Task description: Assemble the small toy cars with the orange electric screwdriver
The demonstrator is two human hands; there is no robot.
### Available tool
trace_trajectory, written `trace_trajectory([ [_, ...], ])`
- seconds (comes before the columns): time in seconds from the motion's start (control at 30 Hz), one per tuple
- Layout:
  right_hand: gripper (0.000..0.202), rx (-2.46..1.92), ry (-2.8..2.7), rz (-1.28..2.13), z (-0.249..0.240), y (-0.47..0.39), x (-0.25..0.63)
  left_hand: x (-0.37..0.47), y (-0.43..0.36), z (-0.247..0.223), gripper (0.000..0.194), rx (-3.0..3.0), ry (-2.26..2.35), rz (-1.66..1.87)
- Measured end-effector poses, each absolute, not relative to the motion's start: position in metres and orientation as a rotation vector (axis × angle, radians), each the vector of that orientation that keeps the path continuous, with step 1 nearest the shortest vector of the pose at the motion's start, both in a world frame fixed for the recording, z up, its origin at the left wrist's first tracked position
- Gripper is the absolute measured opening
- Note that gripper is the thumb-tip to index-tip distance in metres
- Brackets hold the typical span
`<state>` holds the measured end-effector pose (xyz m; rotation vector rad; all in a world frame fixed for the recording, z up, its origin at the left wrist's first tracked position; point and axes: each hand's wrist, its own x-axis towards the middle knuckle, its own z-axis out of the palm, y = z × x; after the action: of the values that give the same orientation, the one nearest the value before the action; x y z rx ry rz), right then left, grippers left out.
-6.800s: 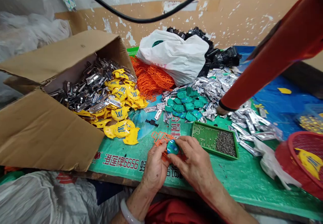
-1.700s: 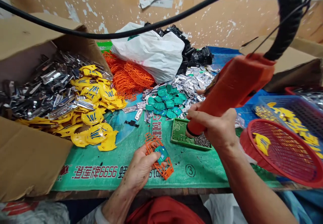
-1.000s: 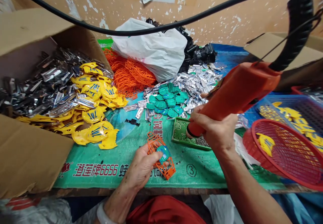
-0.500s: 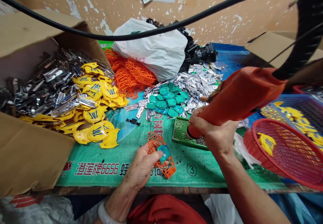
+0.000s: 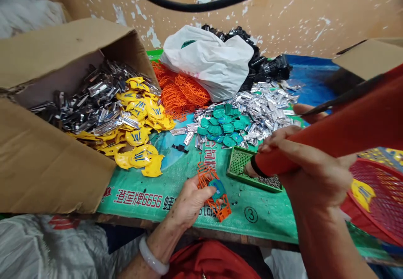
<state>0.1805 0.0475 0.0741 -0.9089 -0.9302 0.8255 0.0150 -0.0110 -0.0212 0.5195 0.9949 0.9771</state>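
My left hand (image 5: pixel 192 199) is closed on an orange plastic lattice frame (image 5: pixel 223 212), thumb pressing a teal plastic piece (image 5: pixel 216 189) against it. Wrapped around a red electric screwdriver (image 5: pixel 283 159) is my right hand (image 5: pixel 315 174), on the right side. The tool slants down to the left, and its tip is over a green perforated tray (image 5: pixel 234 159) holding small screws (image 5: pixel 270 181). Whether the tip touches a screw I cannot tell. Beyond the tray lie a pile of teal pieces (image 5: pixel 225 121) and a heap of silvery parts (image 5: pixel 264 107).
A cardboard box (image 5: pixel 56 161) at left spills dark chrome parts (image 5: pixel 91 94) and yellow shells (image 5: pixel 138 136). Behind are orange frames (image 5: pixel 185 92), a white bag (image 5: pixel 208 61) and black parts (image 5: pixel 270 67). A red basket (image 5: pixel 378 186) stands at right; a black cable (image 5: pixel 195 7) hangs overhead.
The view has shifted, so the table things appear farther right. The screwdriver looks larger and nearer, its tip still over the tray. My left hand keeps its hold on the orange frame and teal piece.
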Motion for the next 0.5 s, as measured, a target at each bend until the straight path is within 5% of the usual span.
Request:
trace_trajectory([
  [0.3, 0.055, -0.83, -0.98, 1.117, 0.074, 0.022, 0.152, 0.015, -0.009, -0.022, 0.029, 0.498, 0.983, 0.955],
  [0.5, 0.055, -0.838, -0.973, 1.132, 0.066, 0.021, 0.152, 0.015, -0.009, -0.019, 0.027, 0.514, 0.957, 0.943],
])
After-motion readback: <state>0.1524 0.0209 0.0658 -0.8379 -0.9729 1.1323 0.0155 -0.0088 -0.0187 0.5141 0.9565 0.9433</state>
